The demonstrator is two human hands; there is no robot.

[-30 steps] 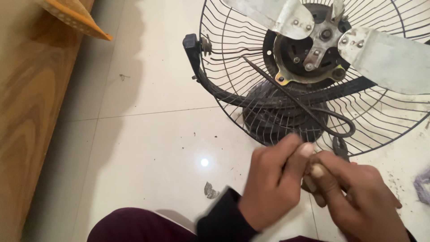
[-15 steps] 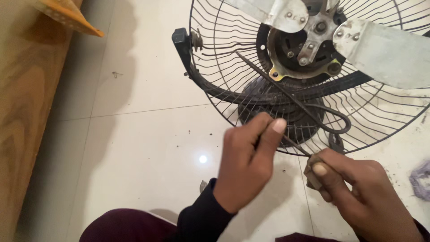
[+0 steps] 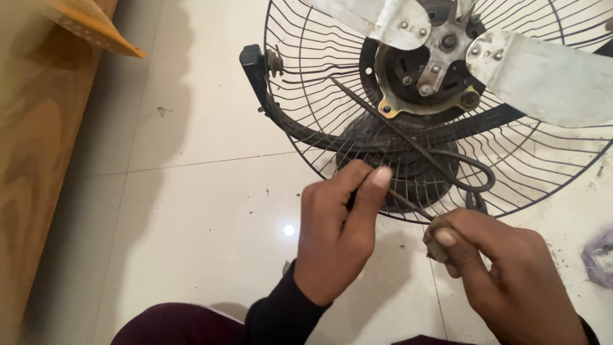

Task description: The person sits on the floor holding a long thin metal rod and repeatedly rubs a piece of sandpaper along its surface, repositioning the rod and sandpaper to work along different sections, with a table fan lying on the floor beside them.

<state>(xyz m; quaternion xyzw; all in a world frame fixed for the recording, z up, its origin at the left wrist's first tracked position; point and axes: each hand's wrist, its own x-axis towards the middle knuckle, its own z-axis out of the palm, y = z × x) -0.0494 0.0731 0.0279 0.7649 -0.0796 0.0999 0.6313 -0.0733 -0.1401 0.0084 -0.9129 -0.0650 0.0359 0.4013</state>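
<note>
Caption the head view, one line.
Left hand and right hand work a thin cord beside a dismantled fan on the floor.

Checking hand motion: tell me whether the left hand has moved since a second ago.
Yes. The left hand has drawn leftward, away from the right hand it touched, judged against the fan's dark base.

The left hand [image 3: 335,239] drew left, away from the right hand [image 3: 504,271], stretching the thin wire [image 3: 402,203] between them at lower centre.

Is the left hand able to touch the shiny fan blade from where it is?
Probably yes. The left hand rests at the open wire guard, and nothing covers the metal blade above it.
</note>
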